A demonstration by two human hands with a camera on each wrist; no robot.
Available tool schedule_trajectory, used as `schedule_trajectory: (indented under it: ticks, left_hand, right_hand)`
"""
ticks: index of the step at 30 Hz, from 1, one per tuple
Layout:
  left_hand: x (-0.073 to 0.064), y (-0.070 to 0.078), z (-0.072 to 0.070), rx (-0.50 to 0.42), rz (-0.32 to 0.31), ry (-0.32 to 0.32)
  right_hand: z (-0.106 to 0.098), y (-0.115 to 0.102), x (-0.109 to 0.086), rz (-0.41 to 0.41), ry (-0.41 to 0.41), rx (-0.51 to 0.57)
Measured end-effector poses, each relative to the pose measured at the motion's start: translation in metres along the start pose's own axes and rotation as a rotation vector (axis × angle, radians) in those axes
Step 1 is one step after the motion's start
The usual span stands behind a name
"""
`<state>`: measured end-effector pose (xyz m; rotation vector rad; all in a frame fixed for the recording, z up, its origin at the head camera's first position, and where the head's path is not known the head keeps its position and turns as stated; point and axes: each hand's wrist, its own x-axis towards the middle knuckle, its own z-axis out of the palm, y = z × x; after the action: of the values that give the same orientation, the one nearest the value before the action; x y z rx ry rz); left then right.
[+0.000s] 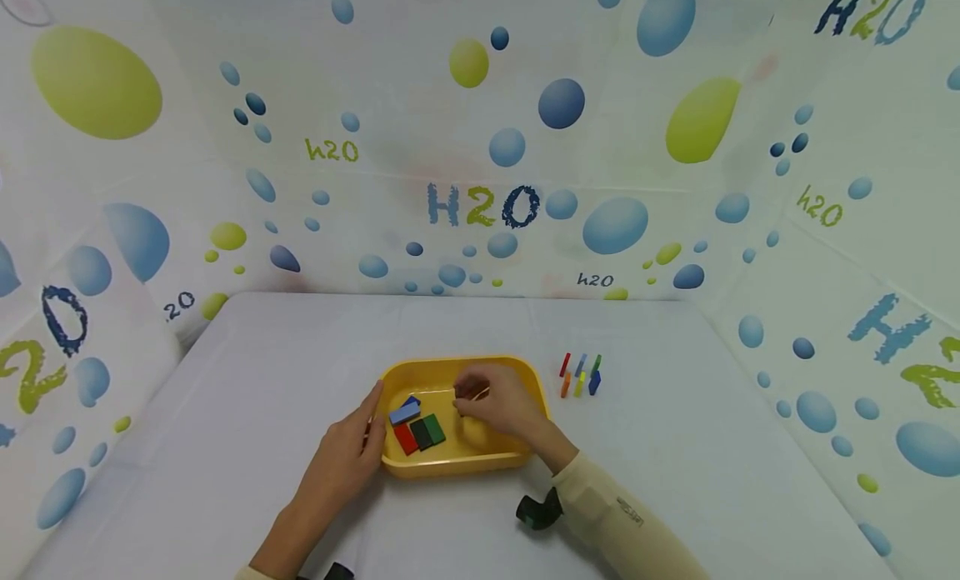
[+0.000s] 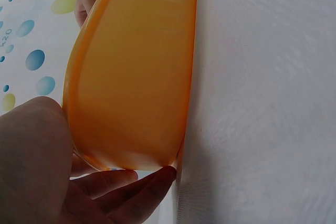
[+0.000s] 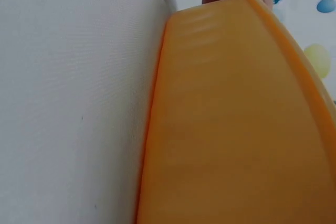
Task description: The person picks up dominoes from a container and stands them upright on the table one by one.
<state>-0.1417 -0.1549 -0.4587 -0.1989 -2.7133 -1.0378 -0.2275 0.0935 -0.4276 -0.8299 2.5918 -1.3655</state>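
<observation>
Head view: soft, even, slightly dim light, apparently from above; wall (image 1: 412, 88) greyish over table's (image 1: 262, 413) far edge, faint shadows by tray (image 1: 459, 469) and sleeve (image 1: 633, 526), outer dots (image 1: 930, 449) look stretched, wide-angle style. Wrist views duller: left hand (image 2: 79, 198) dark, soft shading where tray's bottom edge meets table, weak pale ripples of glare on tray's side. Blocks (image 1: 422, 435) lack fine detail.

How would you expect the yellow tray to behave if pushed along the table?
The yellow tray would probably slide rather than tip, being low and broad. Its smooth, evenly moulded walls suggest stiff plastic. The coloured blocks inside look loose and might shift.
</observation>
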Motion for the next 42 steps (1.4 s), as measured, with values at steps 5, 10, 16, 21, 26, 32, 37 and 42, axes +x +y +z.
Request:
schedule_trajectory:
  ticks: [5, 10, 16, 21, 26, 32, 37, 42]
  left_hand:
    - [0.0, 0.0, 0.0, 0.001, 0.002, 0.0]
    - [0.0, 0.001, 0.0, 0.001, 0.007, 0.001]
    - [0.0, 0.001, -0.001, 0.0, 0.003, -0.004]
    - [0.0, 0.001, -0.001, 0.0, 0.01, -0.001]
    - [0.0, 0.001, -0.001, -0.004, 0.014, 0.0]
    - [-0.001, 0.001, -0.001, -0.009, 0.009, -0.001]
    - [-0.001, 0.0, 0.0, -0.006, 0.006, -0.005]
    - [-0.001, 0.0, -0.001, -0.001, 0.01, -0.004]
  right_hand:
    - [-0.008, -0.001, -0.006, -0.002, 0.042, 0.027]
    - [-0.015, 0.001, -0.013, -0.035, 0.124, 0.029]
    - [-0.022, 0.004, -0.019, -0.066, 0.21, 0.042]
    - [-0.03, 0.006, -0.024, -0.081, 0.27, 0.048]
    - [-0.038, 0.008, -0.029, -0.076, 0.305, 0.04]
    - [-0.048, 0.012, -0.037, -0.081, 0.344, 0.037]
    - [-0.057, 0.016, -0.044, -0.106, 0.395, 0.018]
    - [-0.064, 0.019, -0.05, -0.096, 0.431, -0.005]
